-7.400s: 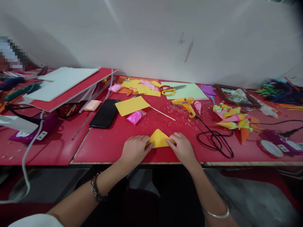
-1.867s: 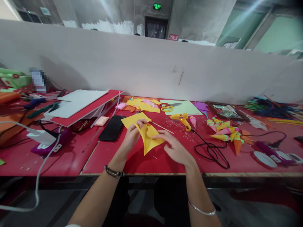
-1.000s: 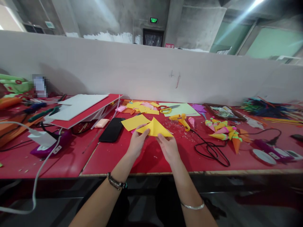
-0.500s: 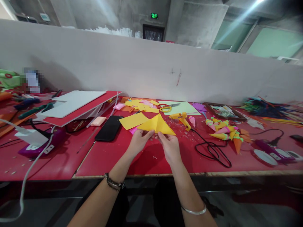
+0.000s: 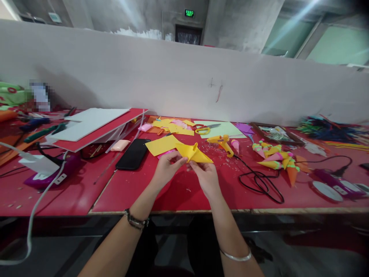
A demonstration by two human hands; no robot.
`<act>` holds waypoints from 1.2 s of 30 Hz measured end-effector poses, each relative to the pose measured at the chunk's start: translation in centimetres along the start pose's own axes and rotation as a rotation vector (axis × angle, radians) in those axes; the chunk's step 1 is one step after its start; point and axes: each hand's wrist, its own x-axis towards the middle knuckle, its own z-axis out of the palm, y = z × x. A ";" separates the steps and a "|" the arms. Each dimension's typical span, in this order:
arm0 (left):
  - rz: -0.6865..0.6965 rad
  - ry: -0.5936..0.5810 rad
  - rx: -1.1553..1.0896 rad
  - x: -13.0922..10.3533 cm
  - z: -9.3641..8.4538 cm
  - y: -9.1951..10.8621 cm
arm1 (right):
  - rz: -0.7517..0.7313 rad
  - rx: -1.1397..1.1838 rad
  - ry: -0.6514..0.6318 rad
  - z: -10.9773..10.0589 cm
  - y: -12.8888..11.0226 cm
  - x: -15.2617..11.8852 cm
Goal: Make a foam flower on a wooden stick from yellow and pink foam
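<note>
Between my two hands is a piece of folded yellow paper (image 5: 198, 154), held just above the red tabletop. My left hand (image 5: 168, 166) pinches its near edge between thumb and fingers. On the other side my right hand (image 5: 205, 175) grips it too, thumb on top and fingers partly hidden beneath. A raised crease runs up the paper's middle, with a wing sloping off to the right. Behind my left hand lies a flat yellow sheet (image 5: 162, 145), and a pink piece shows partly under it. Just beyond the paper is a yellow glue gun (image 5: 221, 143).
A black phone (image 5: 133, 154) lies left of the hands. Scissors (image 5: 205, 129) rest on a pale green sheet (image 5: 230, 130). To the right are small cone-shaped pieces (image 5: 272, 156), a black cord (image 5: 259, 181) and a purple power strip (image 5: 336, 184). White boards (image 5: 92, 123) are stacked at left.
The yellow paper has gone from a broad, flat triangle to a narrower shape with its middle pinched into an upright ridge. Both hands stay on it, nearly in place.
</note>
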 end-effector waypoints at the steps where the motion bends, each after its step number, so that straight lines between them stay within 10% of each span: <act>1: 0.005 -0.007 -0.004 0.0 0.1 0.0 | -0.013 -0.016 0.002 0.0 0.0 0.0; 14: 0.108 -0.100 -0.096 -0.5 0.7 -0.2 | -0.036 0.018 -0.039 -0.2 -0.1 -0.3; 21: -0.103 -0.003 -0.194 -0.2 0.6 0.0 | -0.055 -0.028 -0.190 -0.2 -0.4 -0.8; 36: -0.173 0.003 -0.281 -0.1 0.7 0.4 | -0.092 0.205 0.194 0.0 0.4 0.0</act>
